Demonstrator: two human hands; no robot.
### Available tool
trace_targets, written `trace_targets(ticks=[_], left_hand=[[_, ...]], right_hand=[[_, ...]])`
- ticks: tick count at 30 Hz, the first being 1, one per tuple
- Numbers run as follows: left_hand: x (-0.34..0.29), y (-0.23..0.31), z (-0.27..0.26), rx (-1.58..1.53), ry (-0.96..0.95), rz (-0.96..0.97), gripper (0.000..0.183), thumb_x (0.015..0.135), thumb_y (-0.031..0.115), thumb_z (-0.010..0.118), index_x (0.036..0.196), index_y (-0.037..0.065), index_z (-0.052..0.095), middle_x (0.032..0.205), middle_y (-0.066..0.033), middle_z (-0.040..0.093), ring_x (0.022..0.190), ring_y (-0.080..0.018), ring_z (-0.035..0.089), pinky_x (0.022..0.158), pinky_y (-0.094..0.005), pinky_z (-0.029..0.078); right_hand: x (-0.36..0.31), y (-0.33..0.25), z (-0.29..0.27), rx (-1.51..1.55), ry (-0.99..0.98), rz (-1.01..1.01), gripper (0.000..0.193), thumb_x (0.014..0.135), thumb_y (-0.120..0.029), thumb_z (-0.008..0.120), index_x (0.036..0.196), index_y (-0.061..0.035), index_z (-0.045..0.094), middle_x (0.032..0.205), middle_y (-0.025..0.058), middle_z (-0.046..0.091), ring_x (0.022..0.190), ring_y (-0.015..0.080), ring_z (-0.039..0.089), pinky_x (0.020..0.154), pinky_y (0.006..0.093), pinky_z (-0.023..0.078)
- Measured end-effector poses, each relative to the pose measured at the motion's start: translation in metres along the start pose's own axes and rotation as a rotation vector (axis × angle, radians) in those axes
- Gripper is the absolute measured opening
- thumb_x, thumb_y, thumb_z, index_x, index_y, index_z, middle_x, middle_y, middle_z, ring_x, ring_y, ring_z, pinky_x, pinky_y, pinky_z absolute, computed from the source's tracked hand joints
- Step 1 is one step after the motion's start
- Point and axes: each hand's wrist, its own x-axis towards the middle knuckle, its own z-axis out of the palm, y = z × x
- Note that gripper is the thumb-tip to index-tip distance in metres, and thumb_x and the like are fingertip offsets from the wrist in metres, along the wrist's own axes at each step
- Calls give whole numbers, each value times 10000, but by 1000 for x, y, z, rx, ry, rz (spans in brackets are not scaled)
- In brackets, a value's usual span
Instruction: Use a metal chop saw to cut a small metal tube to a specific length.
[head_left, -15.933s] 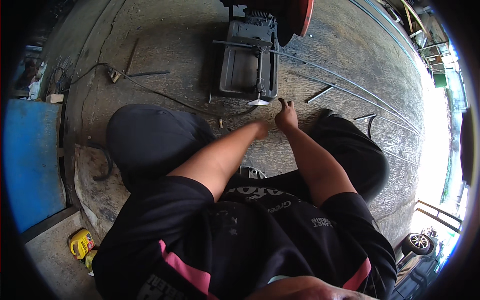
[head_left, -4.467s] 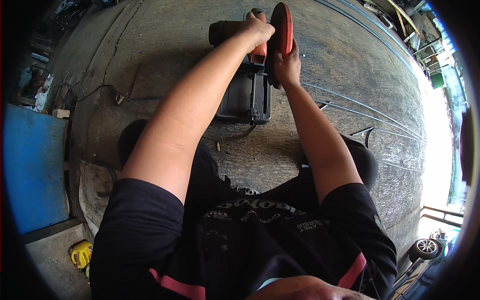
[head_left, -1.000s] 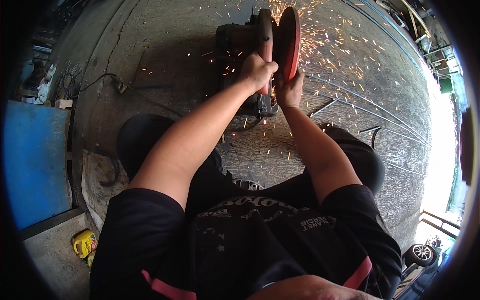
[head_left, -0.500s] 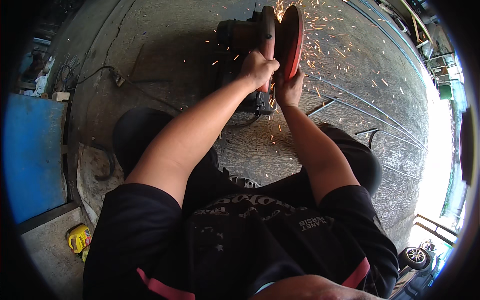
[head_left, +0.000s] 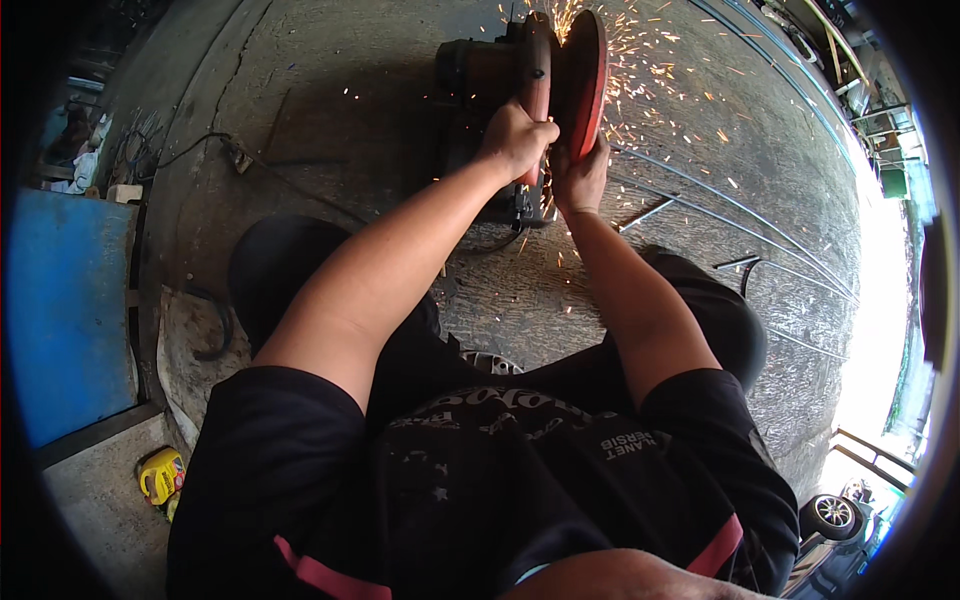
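A chop saw [head_left: 485, 80] with a red blade guard [head_left: 587, 80] stands on the concrete floor in front of me, throwing orange sparks. My left hand [head_left: 517, 137] grips the saw's red handle [head_left: 535, 70] from above. Just to its right, my right hand [head_left: 580, 178] sits under the blade guard, closed around something I cannot make out beside the cutting point. My knees are spread to either side of the saw.
Long thin steel rods [head_left: 740, 210] and short bent pieces [head_left: 745, 265] lie on the floor at the right. A power cable [head_left: 235, 155] runs off to the left. A blue panel [head_left: 60, 310] lies at the left, with a yellow container [head_left: 160, 475] below it.
Since the first frame both hands rose from the floor to the saw. Over the last second the saw stays pressed down and sparks keep flying; the hands have hardly moved.
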Motion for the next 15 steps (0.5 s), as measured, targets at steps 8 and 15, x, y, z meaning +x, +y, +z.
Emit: trace_targets(ticks=[8,15], left_hand=[[8,-16,-2,96,-21,-21,328,683,221,678,852,-48,600,648,-141,631,629,-238,661,581,-369,499],[3,-15,3,-32,18,76,130,724,72,642,771,0,544,600,-46,563,484,-141,562,451,-309,448]], right_hand=[[-1,0,-1,23,-15,25,599,901,-266,616,1360,24,362,1167,282,520,1087,455,507,956,504,409],[-1,3,-1,14,-68,68,602,906,-270,616,1356,32,354,1172,289,516,1099,458,506,958,499,413]])
